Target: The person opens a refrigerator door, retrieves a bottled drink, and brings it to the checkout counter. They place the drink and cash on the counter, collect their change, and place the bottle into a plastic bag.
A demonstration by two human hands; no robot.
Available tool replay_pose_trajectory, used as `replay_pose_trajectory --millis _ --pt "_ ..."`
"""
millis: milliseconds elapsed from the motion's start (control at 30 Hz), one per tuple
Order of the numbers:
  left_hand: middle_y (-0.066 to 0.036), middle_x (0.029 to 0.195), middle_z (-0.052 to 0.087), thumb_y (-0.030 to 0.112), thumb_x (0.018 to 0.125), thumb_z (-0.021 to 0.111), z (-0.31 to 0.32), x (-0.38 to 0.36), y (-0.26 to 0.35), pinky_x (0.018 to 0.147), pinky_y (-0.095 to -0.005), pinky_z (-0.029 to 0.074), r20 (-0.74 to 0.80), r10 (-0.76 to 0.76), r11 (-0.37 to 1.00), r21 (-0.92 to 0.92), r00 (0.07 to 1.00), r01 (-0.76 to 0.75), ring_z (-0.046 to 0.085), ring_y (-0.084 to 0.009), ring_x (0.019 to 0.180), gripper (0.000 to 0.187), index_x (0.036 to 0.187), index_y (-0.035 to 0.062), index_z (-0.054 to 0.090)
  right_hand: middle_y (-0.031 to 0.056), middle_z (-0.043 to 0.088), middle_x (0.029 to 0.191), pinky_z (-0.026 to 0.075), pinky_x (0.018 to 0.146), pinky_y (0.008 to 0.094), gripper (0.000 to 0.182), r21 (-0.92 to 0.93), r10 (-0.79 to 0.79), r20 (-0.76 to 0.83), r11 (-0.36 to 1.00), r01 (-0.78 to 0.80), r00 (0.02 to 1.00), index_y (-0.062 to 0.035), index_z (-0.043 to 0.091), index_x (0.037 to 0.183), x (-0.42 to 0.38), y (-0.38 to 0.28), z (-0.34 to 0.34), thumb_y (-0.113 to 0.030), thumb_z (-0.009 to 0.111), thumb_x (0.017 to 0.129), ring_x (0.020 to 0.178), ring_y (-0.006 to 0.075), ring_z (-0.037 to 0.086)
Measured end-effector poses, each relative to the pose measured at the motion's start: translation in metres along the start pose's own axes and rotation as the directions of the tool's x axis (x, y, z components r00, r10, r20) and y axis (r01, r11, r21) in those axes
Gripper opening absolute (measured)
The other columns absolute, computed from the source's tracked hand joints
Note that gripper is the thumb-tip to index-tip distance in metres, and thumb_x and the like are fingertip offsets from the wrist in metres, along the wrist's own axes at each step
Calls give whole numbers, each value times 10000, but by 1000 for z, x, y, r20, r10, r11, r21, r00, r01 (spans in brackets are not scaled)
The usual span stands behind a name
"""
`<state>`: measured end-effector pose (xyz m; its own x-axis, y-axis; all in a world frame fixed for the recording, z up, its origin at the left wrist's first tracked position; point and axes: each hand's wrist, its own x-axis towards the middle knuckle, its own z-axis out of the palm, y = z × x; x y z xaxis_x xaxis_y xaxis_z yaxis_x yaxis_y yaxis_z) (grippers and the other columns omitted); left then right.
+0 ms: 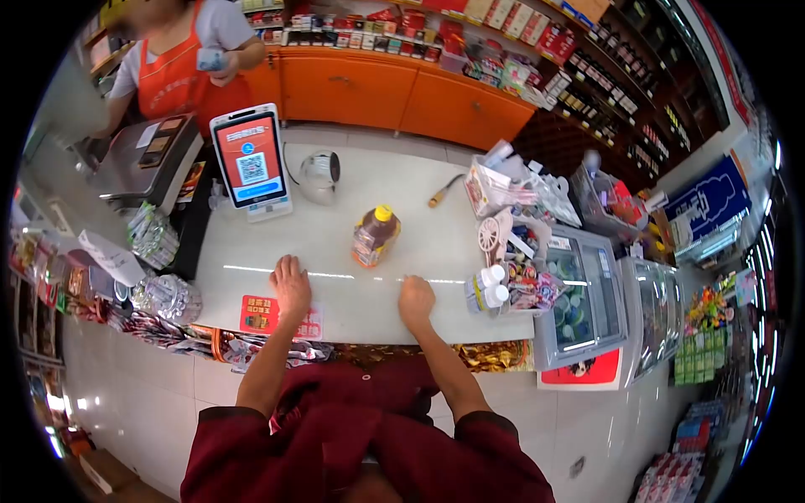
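A: Glossy white shop counter (394,176), orange wooden-looking cabinets (348,88) behind. Object?

B: Brown bottle with yellow cap (375,241), mid-counter, beyond and between the hands.

A: Grip?

B: Bare left hand (291,289) flat, fingers apart, holding nothing visible. Bare right hand (417,300) curled into a fist; can't tell if anything's inside. Neither touches the bottle.

A: Risk?

B: Sideways knuckle bump could topple it.

A: Axis?

B: Upright, long axis vertical, cap up.
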<state>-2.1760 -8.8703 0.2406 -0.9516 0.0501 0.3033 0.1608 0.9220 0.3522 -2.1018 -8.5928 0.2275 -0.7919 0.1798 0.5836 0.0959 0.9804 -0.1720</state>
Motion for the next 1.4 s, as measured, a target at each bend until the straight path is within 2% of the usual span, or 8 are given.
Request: replay_pose_trajectory --millis 800,867,1000,1100,1200,1233,1300,1400 --pt "-134 1298 447 174 817 591 10 2 -1 1029 -453 285 -72 8 1000 -19 997 -9 370 -280 1260 454 1230 20 478 136 523 813 391 699 453 32 57 73 127 995 -81 989 -35 509 802 6 -7 -6 -52 510 830 805 323 514" --pt "-176 1311 435 198 782 646 22 4 7 1041 -450 296 83 -43 994 -102 996 51 358 -318 1269 560 1264 -4 445 135 523 802 391 680 456 38 57 74 104 995 -81 992 -38 501 792 9 -7 -5 -49 506 828 792 325 516" --pt "-256 1362 342 226 650 820 34 8 66 1056 -435 326 91 129 773 -633 987 -43 368 -394 1255 1014 1394 -46 189 136 523 794 391 679 458 28 76 50 49 996 -54 998 -47 496 780 8 -8 -6 -20 502 778 786 336 518" --pt "-242 1371 327 245 598 861 42 14 101 1058 -431 319 55 181 699 -710 982 -89 362 -382 1266 1144 1413 -31 107 134 523 807 392 693 457 47 50 62 96 997 -67 993 -49 503 800 5 -3 3 -24 509 761 795 337 516" --pt "-222 1359 347 230 560 877 47 24 123 1043 -436 327 106 115 475 -879 988 39 354 -374 1274 1184 1415 -19 97 132 525 828 395 714 447 62 44 110 145 992 -117 983 -50 509 823 2 -1 0 -39 513 762 815 332 517" --pt "-203 1353 357 198 551 878 56 25 125 995 -450 366 122 34 698 -713 992 63 403 -365 1238 1186 1418 -11 96 132 526 828 395 714 447 62 22 135 156 990 -140 978 -50 509 823 3 -2 -4 -39 513 762 815 332 517" --pt "-201 1312 404 184 546 875 51 30 134 945 -449 399 33 -54 775 -629 998 63 464 -356 1180 1133 1395 -13 151 129 528 830 398 720 440 68 23 129 158 991 -135 979 -52 511 828 8 -7 -8 -41 518 761 817 324 520" --pt "-216 1253 457 190 575 858 50 37 137 920 -445 419 57 -52 638 -766 997 77 497 -362 1133 1021 1345 -24 223 129 529 831 400 724 433 68 18 134 172 990 -139 976 -56 514 833 11 -9 -11 -39 516 767 823 319 522"
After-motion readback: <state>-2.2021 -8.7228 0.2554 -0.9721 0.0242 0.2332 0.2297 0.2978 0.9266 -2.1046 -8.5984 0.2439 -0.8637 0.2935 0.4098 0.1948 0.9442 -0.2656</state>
